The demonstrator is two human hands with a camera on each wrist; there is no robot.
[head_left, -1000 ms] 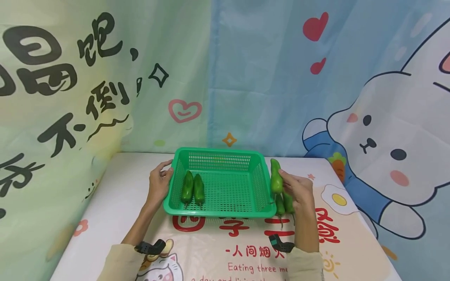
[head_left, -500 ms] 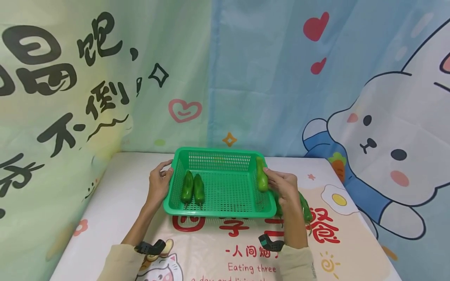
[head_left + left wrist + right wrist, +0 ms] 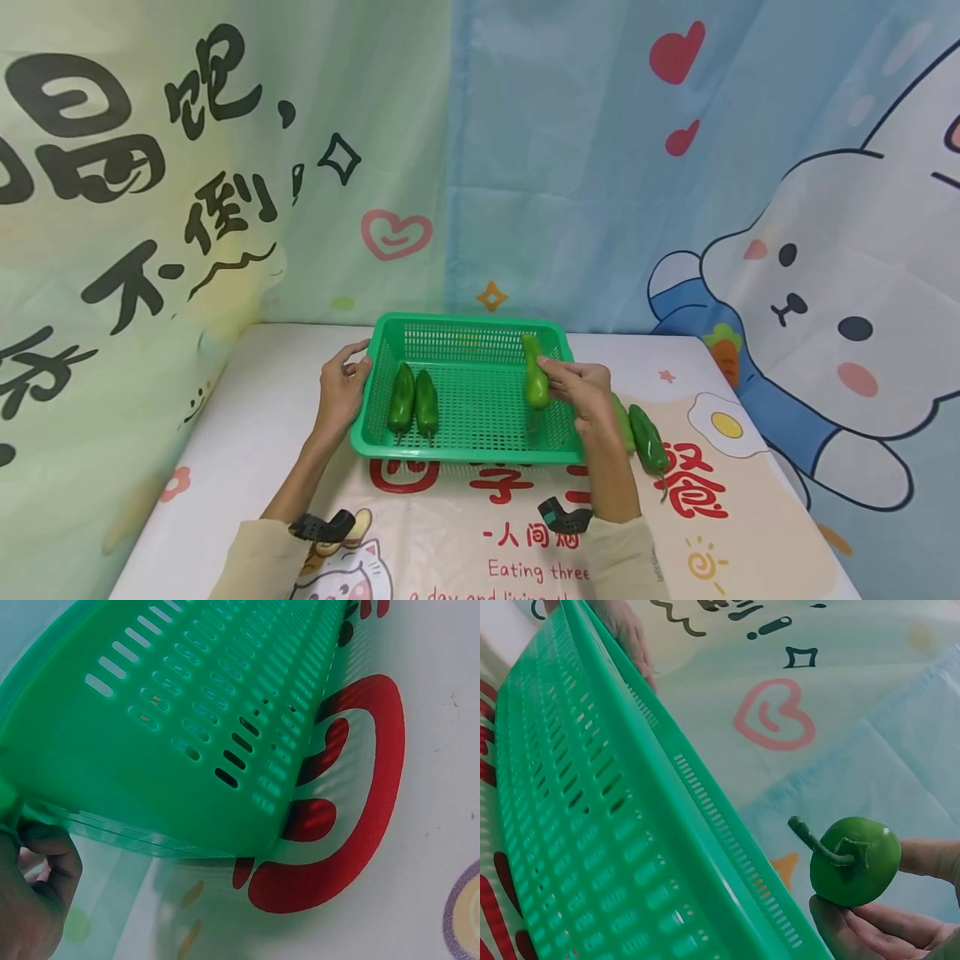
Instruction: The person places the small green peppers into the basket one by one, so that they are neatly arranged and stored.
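Observation:
A green plastic basket (image 3: 465, 457) with slotted walls stands on the table. My left hand (image 3: 341, 393) grips its left rim; in the left wrist view that hand's curled fingers (image 3: 56, 859) are at the basket's edge. Between thumb and fingers, my right hand (image 3: 588, 398) pinches a green pepper (image 3: 536, 382) over the right part of the basket. The right wrist view shows this pepper's stem end (image 3: 855, 859) above the rim. Two more green peppers, one (image 3: 402, 400) beside the other (image 3: 427, 404), lie side by side in the basket's left part.
Right of the basket, a dark green pepper (image 3: 649, 440) lies on the printed tablecloth (image 3: 450, 525). A lighter pepper (image 3: 624, 423) beside it is partly hidden by my right arm. A printed curtain (image 3: 547, 167) hangs behind the table.
My right hand has carried the pepper leftward from outside the basket's right rim to over its inside. Peppers on the table are more exposed. My left hand stays at the rim.

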